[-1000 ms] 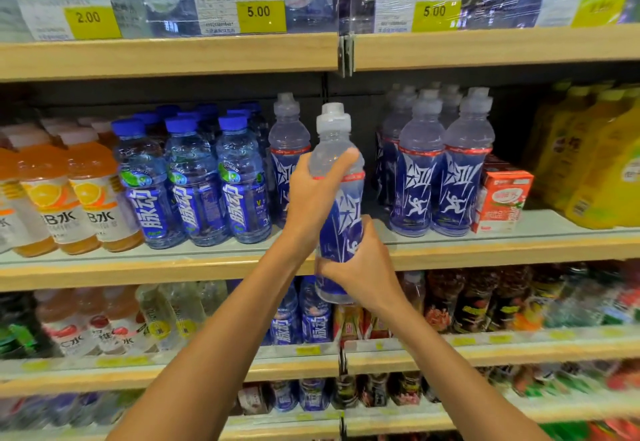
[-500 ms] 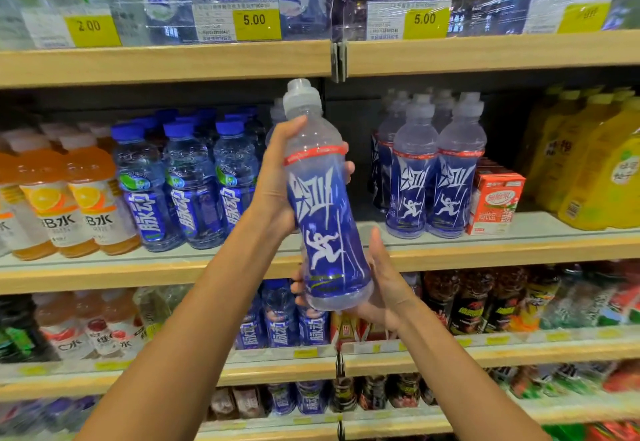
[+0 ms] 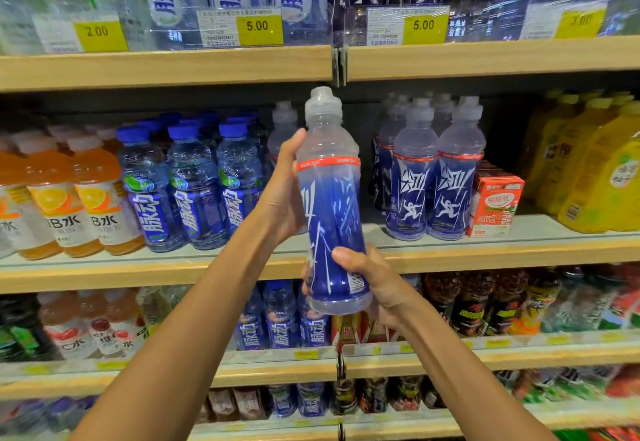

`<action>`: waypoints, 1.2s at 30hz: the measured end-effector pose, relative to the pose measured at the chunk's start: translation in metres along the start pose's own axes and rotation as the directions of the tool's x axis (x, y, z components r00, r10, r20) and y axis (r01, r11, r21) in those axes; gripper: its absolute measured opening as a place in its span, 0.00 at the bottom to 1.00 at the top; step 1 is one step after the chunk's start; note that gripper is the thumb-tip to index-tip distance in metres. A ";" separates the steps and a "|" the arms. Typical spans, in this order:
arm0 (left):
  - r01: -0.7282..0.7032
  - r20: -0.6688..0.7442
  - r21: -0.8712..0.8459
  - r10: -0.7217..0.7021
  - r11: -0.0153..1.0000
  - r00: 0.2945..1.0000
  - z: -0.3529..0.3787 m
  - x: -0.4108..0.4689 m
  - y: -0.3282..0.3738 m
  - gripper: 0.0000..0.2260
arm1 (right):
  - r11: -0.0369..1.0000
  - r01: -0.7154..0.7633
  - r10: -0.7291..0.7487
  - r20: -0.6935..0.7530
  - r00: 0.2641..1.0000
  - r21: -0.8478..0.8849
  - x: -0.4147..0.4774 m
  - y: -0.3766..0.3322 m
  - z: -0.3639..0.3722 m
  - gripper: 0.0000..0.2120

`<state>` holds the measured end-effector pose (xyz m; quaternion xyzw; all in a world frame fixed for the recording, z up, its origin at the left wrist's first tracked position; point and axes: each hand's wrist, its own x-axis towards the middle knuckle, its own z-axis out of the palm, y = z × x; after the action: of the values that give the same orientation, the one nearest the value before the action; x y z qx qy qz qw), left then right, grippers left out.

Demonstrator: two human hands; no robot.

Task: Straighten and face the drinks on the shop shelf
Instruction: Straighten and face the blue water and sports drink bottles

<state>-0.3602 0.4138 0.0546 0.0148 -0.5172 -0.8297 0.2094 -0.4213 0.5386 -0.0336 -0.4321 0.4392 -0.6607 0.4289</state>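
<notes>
Bright, even shop light falls from above; the shelf board [image 3: 166,66] casts a dark band beneath it. Glare streaks the plastic price strip [image 3: 242,28] at 12 o'clock. Edges bow and smear, worst at 5 and 7 o'clock; the centre is sharp.

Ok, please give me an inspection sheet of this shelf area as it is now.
Surface: middle shelf, grey top with wooden edge; a gap in the front row behind the held bottle.
Job's things: blue sports bottle held roughly upright in front of the shelf, its running figure not showing; two matching bottles stand faced forward on the right.
Clutter: red carton stands right of those two.
Grippers: left hand grips the bottle's upper body; right hand grips its base.
Cables: nothing seen.
Surroundings: blue-capped bottles and orange drinks on the left, yellow bottles on the right; price tags above; more drinks below.
</notes>
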 end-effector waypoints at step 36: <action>0.017 0.381 -0.236 0.076 0.972 0.922 0.010 -0.008 0.017 0.30 | 0.986 -0.138 0.101 0.335 0.937 0.091 -0.006 -0.022 0.004 0.20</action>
<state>-0.3493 0.4187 0.0724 -0.1821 -0.4470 -0.8681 0.1161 -0.4200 0.5485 -0.0130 -0.4838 0.3489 -0.5758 0.5592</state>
